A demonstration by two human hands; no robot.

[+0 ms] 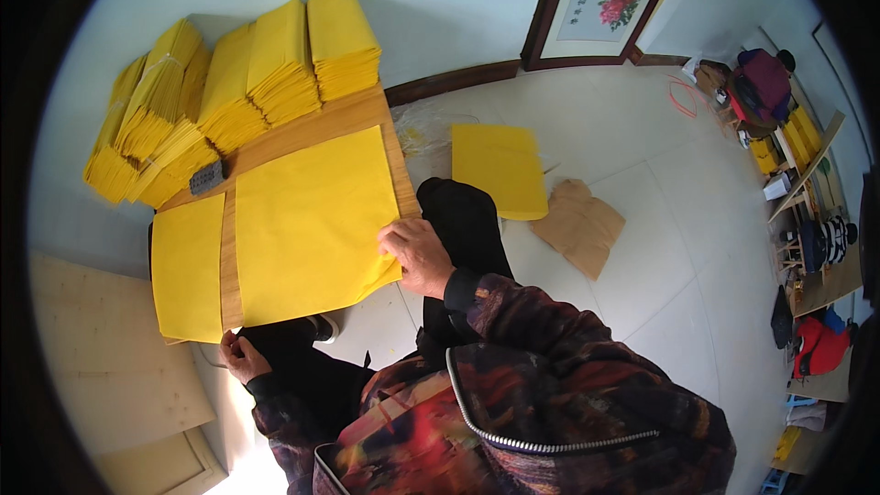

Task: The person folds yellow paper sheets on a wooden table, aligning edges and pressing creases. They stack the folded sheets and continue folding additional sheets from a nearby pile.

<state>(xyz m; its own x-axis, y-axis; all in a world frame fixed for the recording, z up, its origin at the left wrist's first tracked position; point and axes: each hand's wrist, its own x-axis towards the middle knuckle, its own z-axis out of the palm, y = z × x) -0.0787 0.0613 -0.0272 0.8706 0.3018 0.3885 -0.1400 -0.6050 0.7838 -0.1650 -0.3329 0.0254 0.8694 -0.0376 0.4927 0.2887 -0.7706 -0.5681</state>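
Observation:
A large yellow sheet [316, 220], paper or thin fabric, lies flat on a wooden table [231, 284]. My right hand [418, 257] is closed on its near right corner, where the material puckers and lifts slightly. At the table's front edge, my left hand [244, 357] has its fingers curled together; a tiny whitish bit shows at the fingertips, too small to name. Just beyond that hand, a narrower yellow piece [188, 266] rests at the table's left end. Between the two pieces runs a strip of bare wood.
Thick stacks of folded yellow pieces [280, 60] line the table's back, beside a dark grey block [207, 177]. Right of the table are a yellow stack [498, 170] and crumpled brown paper [579, 225] on the floor. Other people sit at tables along the far right, one in red [819, 346].

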